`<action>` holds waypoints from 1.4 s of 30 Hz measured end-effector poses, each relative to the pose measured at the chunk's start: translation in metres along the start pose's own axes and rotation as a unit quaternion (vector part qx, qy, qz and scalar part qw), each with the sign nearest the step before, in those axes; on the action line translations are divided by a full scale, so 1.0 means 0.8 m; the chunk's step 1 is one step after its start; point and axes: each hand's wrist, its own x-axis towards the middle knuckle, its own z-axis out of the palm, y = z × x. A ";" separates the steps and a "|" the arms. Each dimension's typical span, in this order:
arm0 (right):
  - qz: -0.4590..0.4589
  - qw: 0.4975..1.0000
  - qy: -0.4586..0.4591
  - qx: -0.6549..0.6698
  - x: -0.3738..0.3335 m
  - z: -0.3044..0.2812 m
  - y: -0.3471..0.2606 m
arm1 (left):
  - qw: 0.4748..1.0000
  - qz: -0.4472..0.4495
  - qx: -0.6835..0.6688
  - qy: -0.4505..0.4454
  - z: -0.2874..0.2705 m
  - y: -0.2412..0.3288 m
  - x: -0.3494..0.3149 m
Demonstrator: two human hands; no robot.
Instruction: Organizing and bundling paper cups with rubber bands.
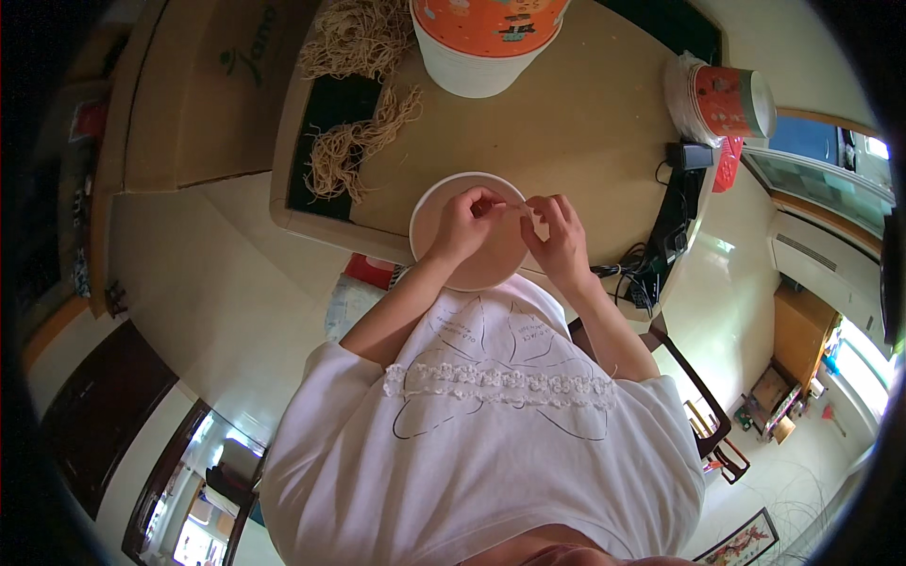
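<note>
Pinching at something small and pale between the fingertips, the left hand (464, 224) and the right hand (557, 231) meet over a shallow pinkish bowl (427, 212) at the near edge of the brown table (585, 123); both are closed in a fingertip grip on what appears to be a thin strand (522, 209), too fine to identify for certain. By its look the strand would be very light, limp and easily snapped, so it is best held near its ends between thumb and forefinger, as here. Tangled tan fibre bundles (354, 141) lie on the table's left part, over a dark mat (344, 99), well apart from the hands. A large white tub with an orange printed band (486, 38) stands at the far edge. At the right edge a stack of orange-and-white paper cups (722, 99) lies on its side in a clear wrapper, with a black adapter and cables (675, 203) just beside it. A brown cardboard box (203, 90) with a dark printed mark sits left of the table.
</note>
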 end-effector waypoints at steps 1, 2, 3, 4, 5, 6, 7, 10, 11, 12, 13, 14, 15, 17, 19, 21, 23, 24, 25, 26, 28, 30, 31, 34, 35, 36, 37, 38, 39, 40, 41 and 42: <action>0.000 1.000 0.000 0.000 -0.001 0.000 0.000 | 1.000 0.000 0.000 0.000 -0.001 -0.002 -0.001; 0.021 1.000 -0.008 0.017 -0.003 0.001 -0.001 | 1.000 0.004 0.003 -0.008 -0.003 -0.003 -0.002; 0.042 0.998 -0.017 0.034 -0.003 0.002 -0.001 | 1.000 0.008 0.007 -0.016 -0.005 -0.002 -0.004; 0.042 0.998 -0.016 0.034 -0.003 0.002 -0.001 | 1.000 0.008 0.007 -0.016 -0.006 0.000 -0.005; 0.042 0.998 -0.018 0.032 -0.003 0.001 -0.001 | 0.999 0.021 0.029 -0.022 -0.007 0.002 -0.006; 0.042 0.998 -0.020 0.031 -0.003 0.001 -0.001 | 0.998 0.034 0.051 -0.027 -0.008 0.004 -0.007; 0.042 0.998 -0.020 0.031 -0.003 0.002 -0.002 | 0.998 0.035 0.051 -0.026 -0.009 0.003 -0.007; 0.046 0.998 -0.020 0.034 -0.003 0.003 -0.002 | 0.997 0.021 0.068 -0.036 -0.010 0.003 -0.008; 0.039 0.999 -0.019 0.031 -0.002 0.003 -0.001 | 0.996 0.026 0.082 -0.040 -0.011 0.005 -0.009; 0.033 0.999 -0.018 0.029 -0.002 0.004 0.000 | 0.994 0.032 0.095 -0.044 -0.011 0.009 -0.009; 0.033 0.999 -0.017 0.028 -0.001 0.003 -0.001 | 0.994 0.032 0.095 -0.045 -0.011 0.012 -0.009; 0.026 0.999 -0.024 0.027 0.000 0.001 -0.003 | 0.993 0.038 0.105 -0.047 -0.011 0.015 -0.010; 0.019 0.999 -0.031 0.026 0.001 0.000 -0.004 | 0.991 0.044 0.114 -0.048 -0.011 0.017 -0.010; 0.002 0.999 -0.036 0.010 0.005 -0.002 -0.005 | 0.991 0.038 0.111 -0.057 -0.012 0.017 -0.010; -0.017 0.999 -0.042 -0.005 0.008 -0.002 -0.005 | 0.991 0.032 0.109 -0.066 -0.010 0.013 -0.009; -0.033 0.998 -0.049 -0.007 0.010 -0.002 -0.004 | 0.999 0.038 -0.011 -0.023 -0.003 0.008 -0.008; -0.031 0.998 -0.049 -0.006 0.010 -0.001 -0.003 | 0.991 -0.070 -0.100 -0.049 -0.008 0.010 -0.003; -0.028 0.998 -0.050 -0.006 0.010 -0.001 -0.003 | 0.963 -0.178 -0.187 -0.073 -0.010 0.015 0.000; -0.028 0.998 -0.050 -0.006 0.010 -0.001 -0.003 | 0.963 -0.178 -0.187 -0.073 -0.011 0.021 0.003; -0.028 0.998 -0.048 -0.005 0.010 -0.001 -0.003 | 0.955 -0.211 -0.180 -0.100 -0.012 0.029 0.005; -0.030 0.998 -0.048 -0.004 0.010 -0.001 -0.004 | 0.946 -0.243 -0.174 -0.125 -0.011 0.030 0.005; -0.028 0.999 -0.042 -0.013 0.009 0.001 -0.002 | 0.957 -0.213 -0.152 -0.123 -0.005 0.023 0.005; -0.028 0.999 -0.041 -0.013 0.009 0.001 -0.002 | 0.957 -0.214 -0.152 -0.123 -0.006 0.023 0.005; -0.029 0.999 -0.036 -0.008 0.009 0.002 -0.001 | 0.969 -0.195 -0.100 -0.116 -0.006 0.025 0.004; -0.031 0.999 -0.036 -0.011 0.010 0.002 -0.001 | 0.971 -0.189 -0.104 -0.107 -0.006 0.024 0.003; -0.033 0.999 -0.037 -0.015 0.010 0.002 -0.001 | 0.972 -0.182 -0.107 -0.098 -0.005 0.022 0.003; -0.033 0.999 -0.037 -0.014 0.010 0.002 -0.001 | 0.972 -0.183 -0.107 -0.098 -0.006 0.021 0.002; -0.037 0.998 -0.039 -0.022 0.010 0.002 -0.001 | 0.972 -0.181 -0.122 -0.087 -0.007 0.020 0.000; -0.040 0.998 -0.041 -0.029 0.010 0.002 0.000 | 0.971 -0.179 -0.137 -0.075 -0.009 0.018 0.000; -0.040 0.998 -0.041 -0.029 0.011 0.002 0.000 | 0.971 -0.180 -0.136 -0.075 -0.011 0.013 -0.001; -0.042 0.998 -0.040 -0.028 0.011 0.002 0.000 | 0.970 -0.182 -0.141 -0.078 -0.013 0.006 0.000; -0.043 0.998 -0.039 -0.026 0.011 0.002 0.000 | 0.969 -0.185 -0.146 -0.081 -0.015 0.004 0.000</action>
